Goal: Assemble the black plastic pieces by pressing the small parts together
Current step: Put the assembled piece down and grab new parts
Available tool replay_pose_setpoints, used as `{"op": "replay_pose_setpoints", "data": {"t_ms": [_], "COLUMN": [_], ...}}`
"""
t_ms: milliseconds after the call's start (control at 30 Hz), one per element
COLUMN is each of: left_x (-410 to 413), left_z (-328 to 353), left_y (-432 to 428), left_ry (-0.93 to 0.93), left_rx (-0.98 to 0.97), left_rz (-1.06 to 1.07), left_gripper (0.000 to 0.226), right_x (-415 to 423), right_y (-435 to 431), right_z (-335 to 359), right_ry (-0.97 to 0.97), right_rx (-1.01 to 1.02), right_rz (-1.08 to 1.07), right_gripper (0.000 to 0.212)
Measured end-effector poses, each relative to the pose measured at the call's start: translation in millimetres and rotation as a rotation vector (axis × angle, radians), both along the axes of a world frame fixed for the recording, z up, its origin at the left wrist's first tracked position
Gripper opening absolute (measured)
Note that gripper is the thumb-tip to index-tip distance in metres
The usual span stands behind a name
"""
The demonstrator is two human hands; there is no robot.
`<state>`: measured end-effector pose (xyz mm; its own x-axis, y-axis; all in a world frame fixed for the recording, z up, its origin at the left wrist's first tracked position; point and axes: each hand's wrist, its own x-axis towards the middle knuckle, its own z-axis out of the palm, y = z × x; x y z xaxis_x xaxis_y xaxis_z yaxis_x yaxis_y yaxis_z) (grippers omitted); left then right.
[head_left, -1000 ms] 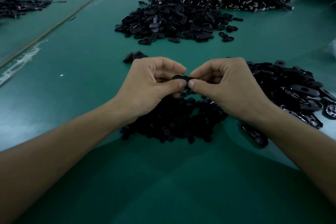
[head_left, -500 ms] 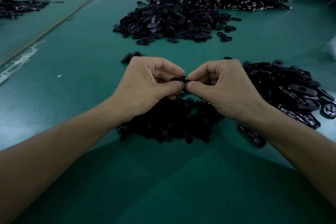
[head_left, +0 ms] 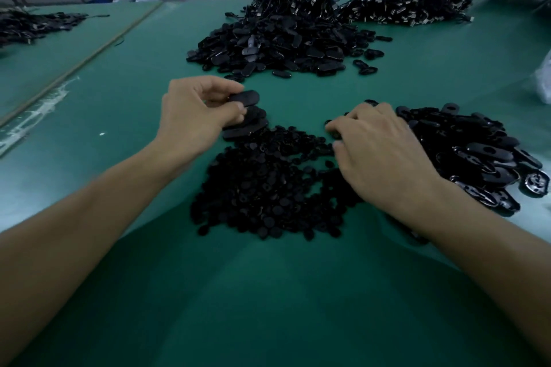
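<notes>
Left hand (head_left: 193, 116) pinches an oval piece (head_left: 244, 97); right hand (head_left: 381, 155), grip unclear, rests at edge of small-parts pile (head_left: 268, 188).

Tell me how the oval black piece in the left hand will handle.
The oval black piece is probably stiff: it juts unbent from the left hand. Likely light, pinched by fingers alone. Flat and smooth, it may slip, not roll.

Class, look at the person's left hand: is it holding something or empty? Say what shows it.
Holding. The left hand pinches a flat black oval plastic piece between thumb and curled fingers.
</notes>
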<state>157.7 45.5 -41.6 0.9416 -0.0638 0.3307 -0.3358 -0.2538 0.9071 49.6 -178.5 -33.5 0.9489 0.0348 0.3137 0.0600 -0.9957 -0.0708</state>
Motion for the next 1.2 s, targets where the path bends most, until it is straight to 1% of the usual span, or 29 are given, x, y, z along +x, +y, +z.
{"op": "replay_pose_setpoints", "data": {"t_ms": [100,200,300,400,567,733,867,967,1033,1067,1133,1200], "left_x": [15.1,25.2,30.0,31.7,32.3,35.1,31.2,23.2,13.8,8.1,-4.2,-17.4], "left_z": [-3.2,-5.1,-6.6,-7.7,-12.7,-17.1,-16.7,-14.6,-10.7,-7.9,-0.5,8.1], "left_y": [7.0,7.5,1.8,-4.8,-5.1,0.4,0.8,-1.6,-7.2,-11.1,-19.2,-27.0], "left_ry": [0.012,0.012,-0.004,-0.080,-0.129,-0.109,-0.140,-0.221,-0.283,-0.303,-0.317,-0.279], "left_rx": [-0.002,0.054,0.092,0.185,0.330,0.401,0.390,0.365,0.342,0.319,0.288,0.289], "left_rz": [0.061,0.073,0.080,0.110,0.125,0.127,0.133,0.132,0.104,0.082,0.024,-0.080], "left_gripper": [0.025,0.021,0.016,0.018,0.020,0.009,0.002,0.011,0.015,0.016,0.016,0.013], "right_x": [0.5,1.7,2.2,3.5,0.2,-1.2,0.8,2.4,1.9,1.4,-0.1,-0.8], "right_y": [-5.7,-7.7,-9.2,-12.5,-12.8,-13.2,-13.6,-14.4,-13.8,-12.7,-9.0,-4.7], "right_z": [4.1,5.8,5.5,6.4,11.3,11.4,11.1,14.0,15.6,15.7,14.0,10.1], "right_ry": [0.053,0.165,0.191,0.174,0.199,0.214,0.160,0.055,-0.051,-0.098,-0.174,-0.235], "right_rx": [-0.156,-0.187,-0.169,-0.145,-0.232,-0.181,-0.150,-0.177,-0.221,-0.206,-0.102,0.019], "right_rz": [-0.146,-0.220,-0.209,-0.184,-0.273,-0.224,-0.200,-0.218,-0.213,-0.193,-0.110,0.022], "right_gripper": [0.031,0.034,0.030,0.025,0.034,0.029,0.035,0.039,0.036,0.034,0.032,0.035]}}
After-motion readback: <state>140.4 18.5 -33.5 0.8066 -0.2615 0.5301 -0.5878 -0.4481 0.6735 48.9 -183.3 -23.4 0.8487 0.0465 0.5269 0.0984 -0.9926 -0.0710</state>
